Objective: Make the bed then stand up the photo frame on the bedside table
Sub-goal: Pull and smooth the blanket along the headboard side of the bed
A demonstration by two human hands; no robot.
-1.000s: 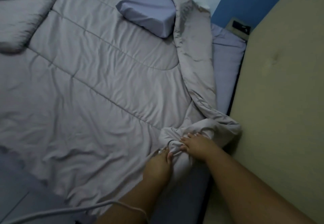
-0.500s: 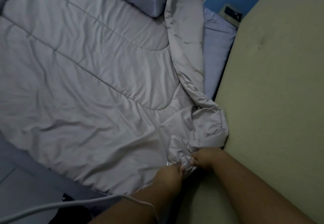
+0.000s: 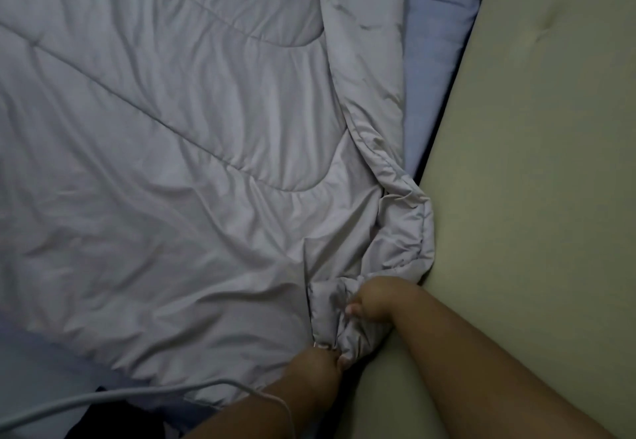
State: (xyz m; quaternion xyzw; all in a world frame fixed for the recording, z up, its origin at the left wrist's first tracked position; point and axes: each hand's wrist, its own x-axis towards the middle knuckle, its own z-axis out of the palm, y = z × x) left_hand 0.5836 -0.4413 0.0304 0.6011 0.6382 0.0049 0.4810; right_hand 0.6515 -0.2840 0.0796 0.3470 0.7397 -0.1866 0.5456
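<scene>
Both the left hand (image 3: 316, 366) and the right hand (image 3: 375, 304) grip one bunched corner of the grey comforter (image 3: 172, 163), just beside the padded beige panel (image 3: 533, 163). The right hand is nearer the panel. The comforter lies spread and wrinkled away from the panel. A blue sheet (image 3: 433, 60) shows between the two.

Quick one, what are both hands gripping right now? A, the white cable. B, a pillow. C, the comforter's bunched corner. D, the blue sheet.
C: the left hand and right hand both clutch gathered fabric at the near corner of the grey comforter.
</scene>
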